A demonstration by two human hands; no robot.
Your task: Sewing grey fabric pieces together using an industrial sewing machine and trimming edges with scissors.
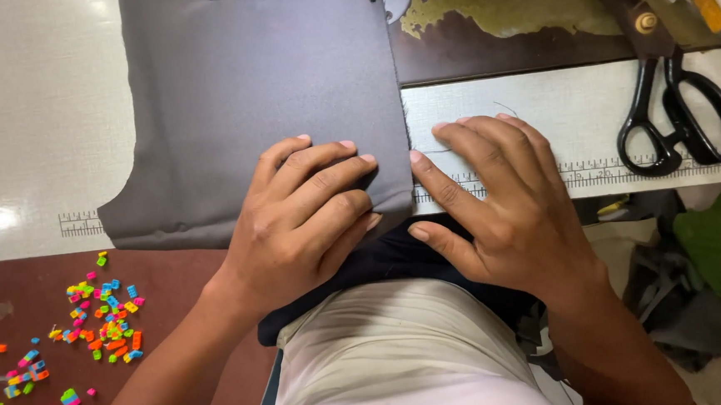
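Currently I am pressing my left hand point(307, 210), fingers flat, on the grey fabric point(262, 100) at its right edge; my right hand point(502, 198) is lying open just beside, black scissors point(676, 112) at 2 o'clock, well apart.

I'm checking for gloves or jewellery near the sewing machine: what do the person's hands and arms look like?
Both the left hand and right hand are bare: no gloves, rings, watch or bracelets. Forearms are uncovered, no sleeves in view. Fingernails are short and unpainted.

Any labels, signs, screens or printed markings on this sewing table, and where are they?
No packages, signs or screens.
Printed ruler strip: along the table's front edge, under the right hand; dark ticks on white.
Second ruler piece: left of the grey cloth that the left hand presses.
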